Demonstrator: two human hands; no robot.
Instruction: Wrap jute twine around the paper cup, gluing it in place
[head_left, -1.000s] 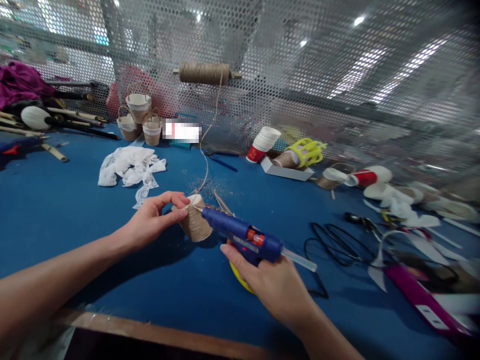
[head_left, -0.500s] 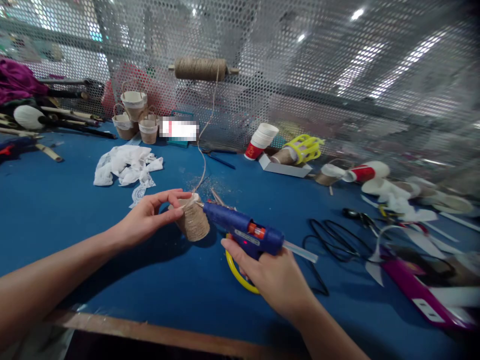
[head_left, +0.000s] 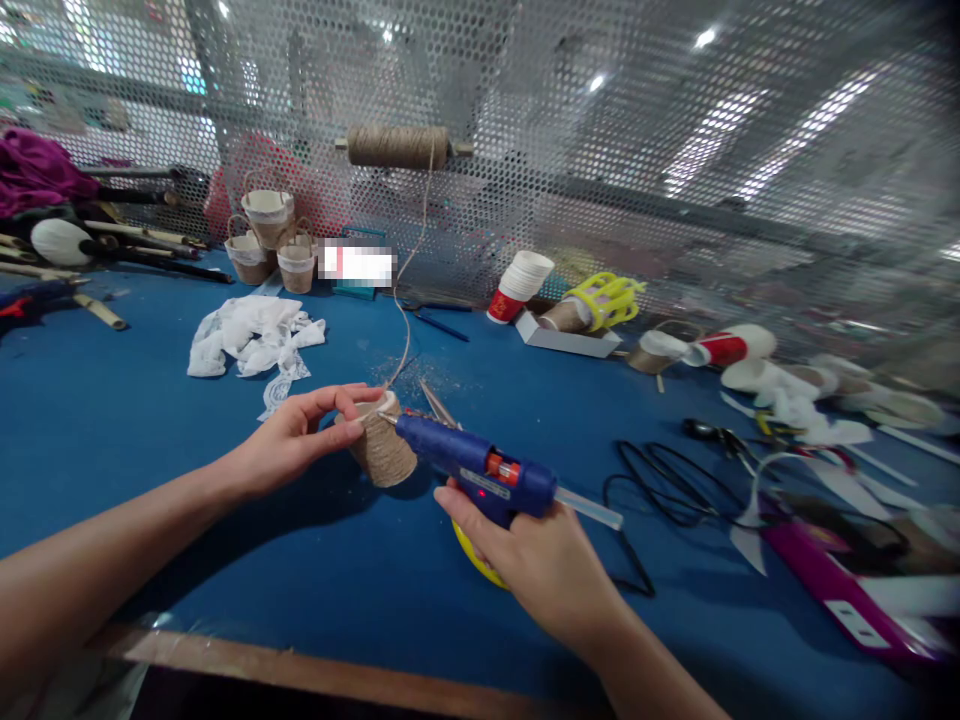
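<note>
My left hand [head_left: 307, 435] grips a small paper cup wrapped in twine [head_left: 386, 453] at its rim, fingers over the white edge and thumb on the side. The cup is tilted. My right hand [head_left: 536, 555] is wrapped round a blue glue gun [head_left: 469, 455] with a small red light and a clear glue stick out of its back. Its nozzle meets the wrapped side near the rim. A strand of twine [head_left: 406, 345] runs from the cup up to a spool [head_left: 397, 147]. Yellow-handled scissors [head_left: 476, 555] lie partly hidden under the gun.
White lace [head_left: 251, 335] lies at left, with finished small baskets [head_left: 270, 220] behind it. Stacked paper cups [head_left: 519, 285] and a white box [head_left: 568, 337] stand along the mesh. A black cable [head_left: 660, 490] and purple power strip [head_left: 832, 590] lie at right.
The glue gun has shifted slightly left, its nozzle moving from the cup's right edge onto the wrapped side below the rim. My left hand keeps its hold on the cup.
</note>
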